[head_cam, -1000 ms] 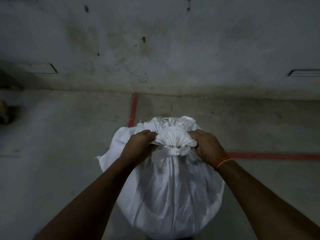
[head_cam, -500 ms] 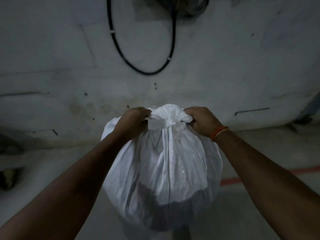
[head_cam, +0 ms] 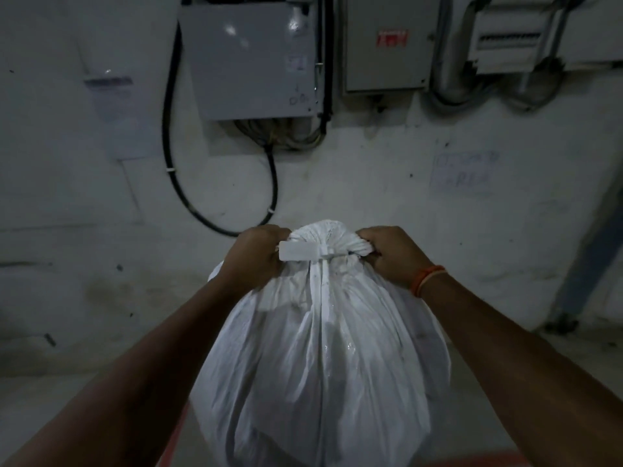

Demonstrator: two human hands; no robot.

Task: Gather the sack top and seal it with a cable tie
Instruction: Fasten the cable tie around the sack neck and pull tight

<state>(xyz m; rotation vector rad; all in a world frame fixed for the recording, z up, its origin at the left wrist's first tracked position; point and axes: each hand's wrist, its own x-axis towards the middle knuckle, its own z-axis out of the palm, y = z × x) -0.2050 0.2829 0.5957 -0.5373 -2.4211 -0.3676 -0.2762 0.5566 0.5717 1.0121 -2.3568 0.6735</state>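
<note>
We hold the white sack (head_cam: 320, 358) up in front of us by its gathered neck, one fist on each side: our left hand (head_cam: 256, 256) is curled tight against the left of the neck and our right hand (head_cam: 392, 252) is curled tight against the right, fingers folded in and pressed together around bunched fabric. The puckered top of the sack (head_cam: 325, 232) bulges up between our two fists, and the white cable tie (head_cam: 305, 251) rings the neck just beneath it. The tie's flat tag end runs sideways, its long axis level, lying toward our left hand and touching those knuckles; from its lock a thin strip hangs straight down the front of the sack. The sack's own long axis is upright, neck at the top and its full body hanging below between our forearms. Our fingertips are folded out of sight, so we cannot tell exactly how much fabric each one grips, nor whether either hand also holds the tie. An orange band (head_cam: 427, 279) sits on our right wrist. The sack's bottom is cut off by the lower edge. Behind it, dim light shows a grey box (head_cam: 251, 59) and a black cable loop (head_cam: 215, 217) on the wall.
</note>
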